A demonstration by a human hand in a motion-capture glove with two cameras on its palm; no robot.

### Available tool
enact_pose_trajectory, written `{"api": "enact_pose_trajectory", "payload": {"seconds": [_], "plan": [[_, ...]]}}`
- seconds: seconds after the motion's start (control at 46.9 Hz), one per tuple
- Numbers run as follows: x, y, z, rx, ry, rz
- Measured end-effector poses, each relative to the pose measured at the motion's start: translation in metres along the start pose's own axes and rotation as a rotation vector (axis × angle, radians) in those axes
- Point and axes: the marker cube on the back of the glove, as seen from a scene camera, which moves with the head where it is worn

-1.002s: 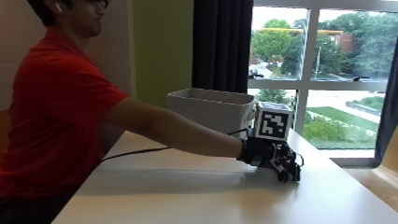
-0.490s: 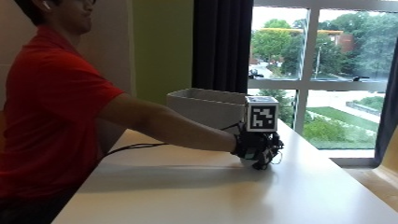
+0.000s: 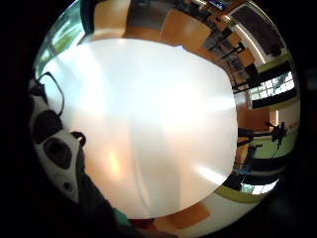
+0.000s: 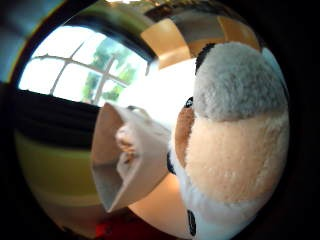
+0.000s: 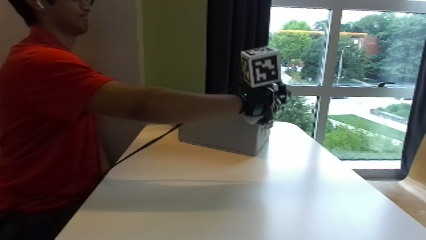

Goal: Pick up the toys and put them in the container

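Gripping unlabelled plush toy above container

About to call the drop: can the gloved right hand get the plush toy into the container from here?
Probably yes. The right hand holds the plush toy raised above the container, whose open top shows nothing blocking it.

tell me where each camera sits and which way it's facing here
Outside view: beside the table, looking across it toward the window; shows the person's outstretched arm and gloved right hand raised by the container.
Thumb side palm view: on the palm, facing the plush toy close against it, the container beyond; none of the hand shows.
Little finger side palm view: on the palm, looking down at the bare table; glove hardware at the edge.
Shared: container in the outside and thumb side views.
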Motion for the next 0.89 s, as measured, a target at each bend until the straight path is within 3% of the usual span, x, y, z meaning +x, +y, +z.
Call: {"api": "enact_pose_trajectory", "payload": {"seconds": [0.107,0.341,0.639,0.767,0.895], "plan": [[-0.038,-0.001,-0.034,0.035,-0.039,-0.033],[-0.152,0.018,-0.089,0.074,-0.112,-0.258],[-0.268,0.056,-0.074,-0.018,-0.069,-0.425],[-0.285,0.066,-0.061,-0.072,-0.046,-0.418],[-0.277,0.076,-0.053,-0.226,0.043,-0.424]]}}
